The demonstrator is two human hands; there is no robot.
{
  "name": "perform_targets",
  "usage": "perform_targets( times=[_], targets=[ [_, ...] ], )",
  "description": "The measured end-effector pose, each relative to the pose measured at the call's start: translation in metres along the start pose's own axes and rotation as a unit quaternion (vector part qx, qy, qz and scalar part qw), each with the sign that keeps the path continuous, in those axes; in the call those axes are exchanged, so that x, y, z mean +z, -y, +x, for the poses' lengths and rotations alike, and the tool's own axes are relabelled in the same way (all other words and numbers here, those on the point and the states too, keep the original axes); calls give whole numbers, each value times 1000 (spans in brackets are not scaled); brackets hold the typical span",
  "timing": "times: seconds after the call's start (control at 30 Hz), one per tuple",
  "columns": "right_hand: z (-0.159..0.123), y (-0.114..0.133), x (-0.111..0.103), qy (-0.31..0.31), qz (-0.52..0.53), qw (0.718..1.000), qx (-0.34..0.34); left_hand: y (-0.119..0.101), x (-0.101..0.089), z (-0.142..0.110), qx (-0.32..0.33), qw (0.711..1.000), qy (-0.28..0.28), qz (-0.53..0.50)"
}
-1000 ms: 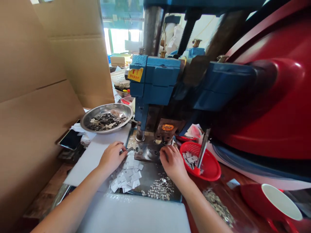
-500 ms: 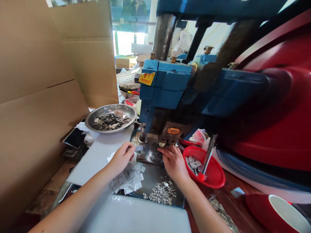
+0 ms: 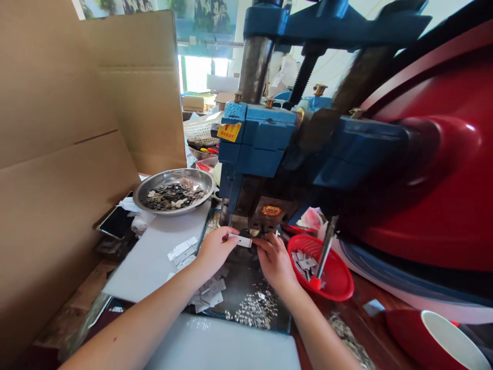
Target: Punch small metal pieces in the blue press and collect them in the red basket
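While small metal strip (image 3: pixel 240 240) is pinched at its left end by left hand (image 3: pixel 213 251), fingers closed on it, right end is met by right hand (image 3: pixel 274 258), fingertips (image 3: pixel 260 241) together on it. Strip held level just under blue press (image 3: pixel 256 149), little gap left above. Loose metal pieces (image 3: pixel 208 295) heaped below left wrist. Red dish (image 3: pixel 339 280) crowded close at right; steel bowl (image 3: pixel 154 180) set well apart at left, white board (image 3: pixel 150 257) between.

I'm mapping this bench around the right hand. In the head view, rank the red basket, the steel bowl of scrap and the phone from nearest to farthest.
From the right hand:
1. Red basket, just to its right.
2. Steel bowl, left and behind, past the left hand.
3. Phone, farthest left, by the cardboard.
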State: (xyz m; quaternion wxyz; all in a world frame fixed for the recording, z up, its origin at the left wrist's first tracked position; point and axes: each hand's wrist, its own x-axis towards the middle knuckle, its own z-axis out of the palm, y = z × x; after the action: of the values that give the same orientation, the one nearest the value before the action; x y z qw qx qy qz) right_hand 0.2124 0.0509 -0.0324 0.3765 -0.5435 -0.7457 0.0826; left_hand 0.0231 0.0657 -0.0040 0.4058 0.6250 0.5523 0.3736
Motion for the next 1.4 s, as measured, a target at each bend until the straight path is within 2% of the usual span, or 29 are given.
perform_targets(
  times=[0.17, 0.37, 0.57, 0.67, 0.73, 0.8, 0.87, 0.97, 1.03, 1.07, 1.1, 1.17, 1.2, 1.27, 1.4],
  targets=[
    [1, -11, 9, -44, 132, 989, 59, -5, 16, 8, 24, 999, -14, 28],
    [4, -12, 12, -49, 95, 990, 94, 2, 29, 17, 72, 991, -56, 94],
    [7, -11, 13, -49, 106, 987, 112, 10, 37, 31, 71, 994, 32, 72],
    [9, -12, 15, -48, 111, 986, 112, 10, 38, 32, 77, 993, 54, 67],
    [7, -11, 14, -57, 111, 986, 110, 9, 32, 28, 84, 992, 52, 72],
    [1, -8, 10, -71, 110, 985, 109, 7, 16, 22, 101, 990, 33, 89],
    [-8, -4, 3, -75, 112, 984, 114, 6, -10, 16, 119, 986, 8, 113],
    [-24, 3, -9, -76, 110, 982, 133, 5, -65, 20, 107, 979, -50, 164],
    [-33, 8, -14, -87, 100, 980, 146, 8, -105, 34, 99, 960, -119, 235],
    [-37, 9, -15, -93, 93, 980, 148, 10, -123, 44, 85, 946, -132, 283],
    [-40, 11, -15, -98, 85, 980, 149, 14, -139, 56, 64, 933, -119, 335],
    [-47, 12, -13, -107, 71, 981, 143, 23, -163, 79, -23, 901, -17, 433],
    [-50, 12, -11, -111, 65, 982, 136, 28, -170, 90, -44, 894, 17, 445],
    [-57, 11, -7, -114, 55, 985, 115, 37, -177, 107, -62, 886, 61, 455],
    [-67, 7, 2, -99, 22, 993, 62, 49, -175, 125, -67, 872, 131, 467]
  ],
)
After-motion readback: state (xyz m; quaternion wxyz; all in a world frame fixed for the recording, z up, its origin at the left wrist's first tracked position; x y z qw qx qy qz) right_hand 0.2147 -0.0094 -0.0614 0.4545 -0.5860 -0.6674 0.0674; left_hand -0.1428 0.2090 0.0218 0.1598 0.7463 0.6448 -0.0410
